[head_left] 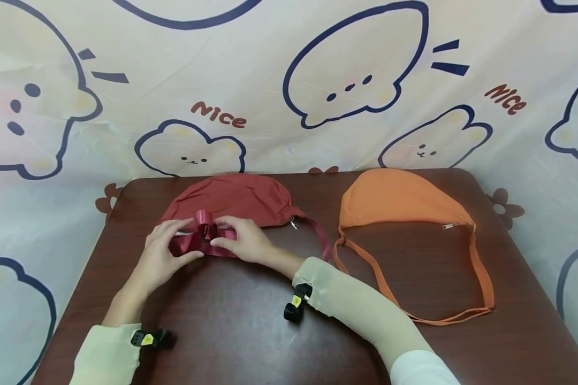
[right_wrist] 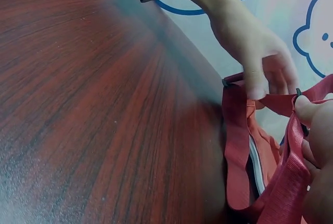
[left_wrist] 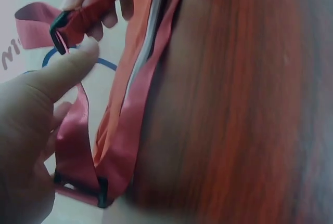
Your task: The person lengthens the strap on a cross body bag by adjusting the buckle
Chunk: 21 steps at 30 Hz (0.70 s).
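A red waist bag [head_left: 236,195] lies at the back left of the table, its grey zip [left_wrist: 148,42] facing the person. Over its front edge, both hands work on its red strap [left_wrist: 138,109]. My right hand [head_left: 245,240] pinches the strap at a black slider buckle [left_wrist: 59,33], where a strap loop [head_left: 204,217] stands up. Facing it from the left, my left hand [head_left: 161,251] holds the strap between thumb and fingers [right_wrist: 255,81]. Another black buckle [left_wrist: 101,192] sits further along the strap, near the left hand.
An orange waist bag [head_left: 400,200] lies at the back right, its strap [head_left: 484,272] looped toward the front. Dark brown tabletop [head_left: 250,321] stretches before the hands. A printed cloth [head_left: 270,80] hangs behind the table.
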Motion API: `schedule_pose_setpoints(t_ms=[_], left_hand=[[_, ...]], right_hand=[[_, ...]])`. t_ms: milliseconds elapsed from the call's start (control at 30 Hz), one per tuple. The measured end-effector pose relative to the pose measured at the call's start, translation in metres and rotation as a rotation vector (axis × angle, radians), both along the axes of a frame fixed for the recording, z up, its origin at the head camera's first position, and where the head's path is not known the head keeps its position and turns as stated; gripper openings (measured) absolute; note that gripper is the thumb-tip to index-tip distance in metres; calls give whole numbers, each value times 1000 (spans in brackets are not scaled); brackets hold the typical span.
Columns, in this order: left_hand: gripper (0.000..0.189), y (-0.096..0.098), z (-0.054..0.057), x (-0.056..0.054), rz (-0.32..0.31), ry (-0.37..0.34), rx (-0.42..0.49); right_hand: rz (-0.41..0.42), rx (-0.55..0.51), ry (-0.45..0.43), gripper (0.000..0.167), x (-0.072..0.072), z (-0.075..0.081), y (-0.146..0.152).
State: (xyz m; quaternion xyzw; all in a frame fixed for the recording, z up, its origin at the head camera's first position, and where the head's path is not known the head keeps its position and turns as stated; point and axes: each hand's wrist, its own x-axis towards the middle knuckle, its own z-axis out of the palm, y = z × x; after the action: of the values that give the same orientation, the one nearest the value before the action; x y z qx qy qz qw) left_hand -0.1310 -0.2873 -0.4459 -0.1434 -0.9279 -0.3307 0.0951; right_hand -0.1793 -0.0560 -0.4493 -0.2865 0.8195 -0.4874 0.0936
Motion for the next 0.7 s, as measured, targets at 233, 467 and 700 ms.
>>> schedule_pose_setpoints(t_ms=[233, 467, 700], left_hand=[[56, -9, 0, 4, 57, 0, -47], [49, -10, 4, 6, 72, 12, -5], [50, -11, 3, 6, 74, 1, -9]], right_hand=[[-22, 5, -17, 47, -1, 1, 0], [-17, -18, -14, 48, -1, 2, 0], [6, -4, -25, 51, 0, 4, -8]])
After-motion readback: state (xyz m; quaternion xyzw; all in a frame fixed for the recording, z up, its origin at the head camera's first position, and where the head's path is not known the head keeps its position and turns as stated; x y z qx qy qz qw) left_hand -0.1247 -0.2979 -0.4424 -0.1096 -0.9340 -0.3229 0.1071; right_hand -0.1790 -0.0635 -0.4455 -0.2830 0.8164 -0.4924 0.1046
